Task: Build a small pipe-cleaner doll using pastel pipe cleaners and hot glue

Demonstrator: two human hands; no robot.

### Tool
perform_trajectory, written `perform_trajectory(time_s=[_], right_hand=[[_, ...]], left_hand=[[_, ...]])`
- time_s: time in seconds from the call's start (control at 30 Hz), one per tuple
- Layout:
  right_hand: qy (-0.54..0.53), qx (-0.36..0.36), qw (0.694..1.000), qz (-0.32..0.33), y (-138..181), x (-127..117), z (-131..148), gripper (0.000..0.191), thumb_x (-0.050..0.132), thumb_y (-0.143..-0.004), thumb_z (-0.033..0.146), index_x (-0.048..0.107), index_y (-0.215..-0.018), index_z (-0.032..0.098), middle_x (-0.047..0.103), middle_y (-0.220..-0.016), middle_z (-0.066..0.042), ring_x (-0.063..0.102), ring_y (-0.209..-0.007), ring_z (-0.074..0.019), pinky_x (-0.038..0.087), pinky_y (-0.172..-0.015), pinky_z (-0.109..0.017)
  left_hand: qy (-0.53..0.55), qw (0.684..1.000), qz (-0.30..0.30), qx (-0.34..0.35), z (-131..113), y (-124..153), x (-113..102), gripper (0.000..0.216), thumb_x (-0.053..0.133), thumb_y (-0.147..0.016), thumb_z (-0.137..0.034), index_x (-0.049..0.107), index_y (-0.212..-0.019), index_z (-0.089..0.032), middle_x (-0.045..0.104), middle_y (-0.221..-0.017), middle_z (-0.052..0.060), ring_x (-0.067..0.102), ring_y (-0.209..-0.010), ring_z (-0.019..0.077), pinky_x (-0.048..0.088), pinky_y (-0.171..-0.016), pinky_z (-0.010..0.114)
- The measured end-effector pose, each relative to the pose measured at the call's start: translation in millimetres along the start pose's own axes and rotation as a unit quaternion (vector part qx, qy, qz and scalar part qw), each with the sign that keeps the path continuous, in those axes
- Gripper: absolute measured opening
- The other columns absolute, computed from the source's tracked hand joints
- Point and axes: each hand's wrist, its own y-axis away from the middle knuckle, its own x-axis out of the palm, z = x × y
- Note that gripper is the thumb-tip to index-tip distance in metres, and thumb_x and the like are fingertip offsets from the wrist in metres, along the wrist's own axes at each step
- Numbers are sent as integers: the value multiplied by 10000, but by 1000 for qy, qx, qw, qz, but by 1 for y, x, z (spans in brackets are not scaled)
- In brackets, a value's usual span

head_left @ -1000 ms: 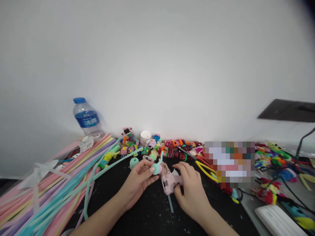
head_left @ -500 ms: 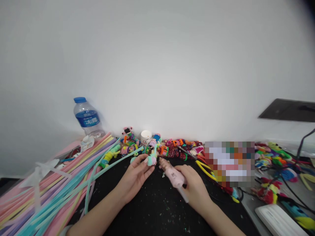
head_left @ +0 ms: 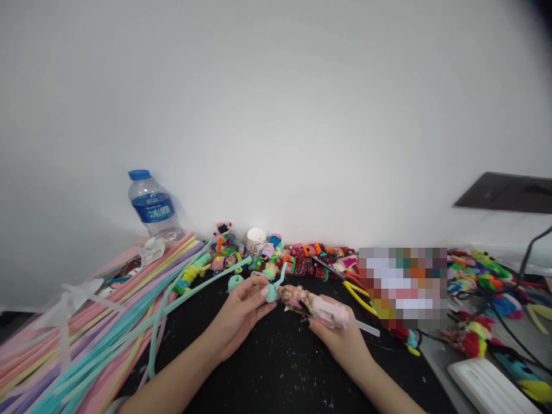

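Between its fingertips my left hand (head_left: 244,310) pinches a small mint-green pipe cleaner figure (head_left: 271,292), with one loose end sticking up to the right. My right hand (head_left: 338,336) is wrapped round a pink hot glue gun (head_left: 330,311). A clear glue stick (head_left: 366,328) juts from the gun's back end, down to the right. Crusted, brownish stuff covers the gun's front, and its tip is close beside the green figure; whether they touch I cannot tell. A mint-green coil (head_left: 235,282) lies just behind my left hand.
A bundle of pastel pipe cleaners (head_left: 116,322) fills the left side. Along the wall are a water bottle (head_left: 150,204), a paper cup (head_left: 256,241) and several colourful pipe cleaner figures (head_left: 306,264). A white box-like object (head_left: 487,382) and black cables (head_left: 513,336) occupy the right.
The glue gun has swung from a steep slant to a flatter one, its back end moving right. My left hand has turned the green figure, so its loose end now leans right.
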Motion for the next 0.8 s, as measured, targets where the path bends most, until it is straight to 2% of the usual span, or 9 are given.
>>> perform_trajectory(time_s=[0.2,0.53,0.8], right_hand=[[25,-6,999,-32,3,2,-5,120,597,-708,253,562,-612,190,587,-587,0,549,-541,-161,469,-528,-241],[20,1,1000,-7,0,0,-2,101,581,-712,245,589,-640,174,646,-668,-40,599,-624,-191,494,-583,-262],[21,1,1000,0,2,0,0,110,574,-717,253,594,-650,167,641,-671,-38,589,-607,-183,491,-577,-260]], left_hand=[[1,1000,-1,0,0,0,0,92,656,-764,-153,621,-846,-177,612,-912,20,581,-885,136,468,-864,299],[-1,1000,-1,1,1,0,1,90,655,-767,-162,618,-848,-176,623,-883,18,589,-859,130,472,-845,292],[8,1000,-16,4,-1,0,3,124,685,-736,-178,630,-847,-182,644,-930,25,598,-890,149,461,-868,311]])
